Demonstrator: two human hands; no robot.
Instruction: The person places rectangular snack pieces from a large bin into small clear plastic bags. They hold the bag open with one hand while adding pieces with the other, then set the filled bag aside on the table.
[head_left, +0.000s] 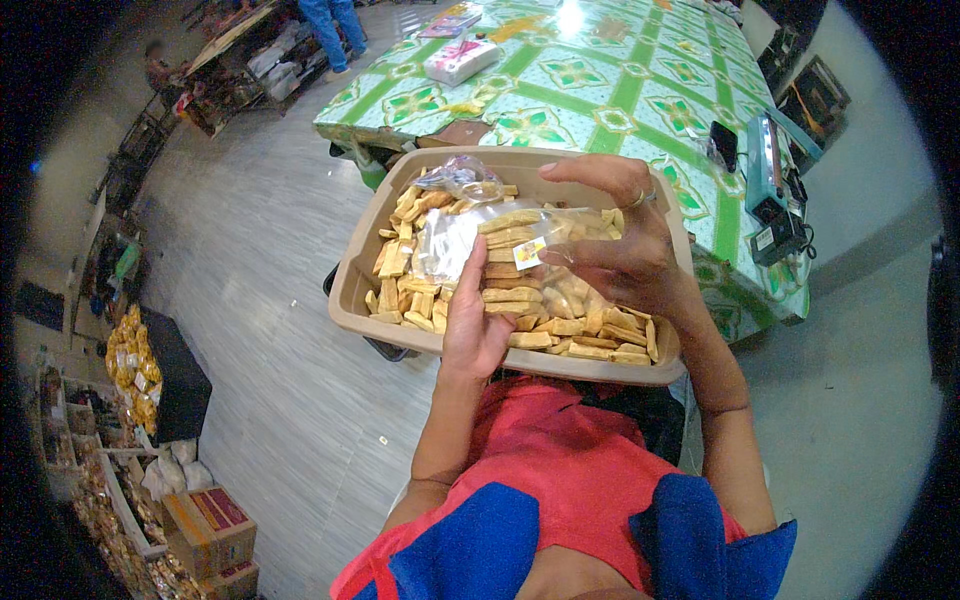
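Note:
A beige plastic tub (346, 300) full of short yellow-brown sticks (390, 259), seemingly a dried or fried snack, lies in front of my torso. Above its contents, my left hand (480, 322) grips a clear plastic bag (450, 244) with similar sticks stacked inside. A small white sticker (529, 253) with a yellow picture is on the bag's face. My right hand (634, 244) is over the tub's right side, index finger and thumb spread wide, the thumb tip beside the sticker. More clear plastic bags (461, 176) rest at the tub's far left.
Beyond the tub is a table with a green patterned cover (577, 127). It bears a tissue pack (461, 61), a phone (723, 144) and a teal bag sealer (763, 169). Cartons (210, 529), a black hexagonal surface (180, 375) and yellow packets (133, 367) stand left. Another person (330, 30) is far off.

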